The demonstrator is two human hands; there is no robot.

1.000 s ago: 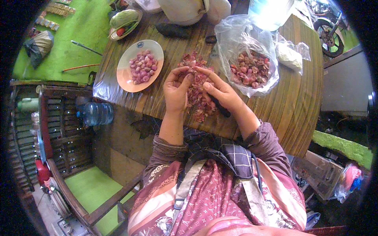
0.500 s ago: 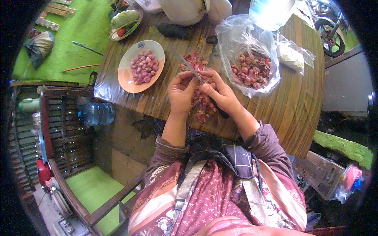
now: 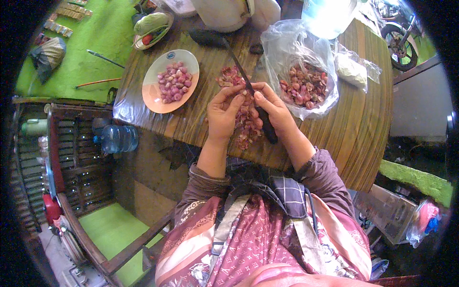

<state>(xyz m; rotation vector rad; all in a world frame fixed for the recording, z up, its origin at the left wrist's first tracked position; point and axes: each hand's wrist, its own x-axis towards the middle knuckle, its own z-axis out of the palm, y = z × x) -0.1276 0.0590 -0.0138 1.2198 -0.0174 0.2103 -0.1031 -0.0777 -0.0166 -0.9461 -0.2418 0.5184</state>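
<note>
My right hand [image 3: 267, 107] grips a long knife [image 3: 268, 128] with a dark handle, its blade angled up past my fingertips. Just left of it, my left hand [image 3: 222, 110] pinches a small shallot [image 3: 244, 93] against the blade. Under both hands lies a loose pile of papery shallot skins [image 3: 248, 132]. An oval plate [image 3: 155, 103] of peeled pink shallots sits to my left. To my right, a clear plastic bag [image 3: 277, 45] holds unpeeled shallots [image 3: 306, 86].
The wooden table [image 3: 344, 148] also holds a small bag of pale contents [image 3: 353, 71], a bowl with vegetables [image 3: 150, 26] and a dark object [image 3: 205, 37] at the back. A water jug [image 3: 119, 138] stands off its left edge; a motorbike [image 3: 401, 43] is beyond at right.
The knife has swung up into plainer view and its blade now points toward the back of the table. Both hands have turned slightly, staying together over the skins.
</note>
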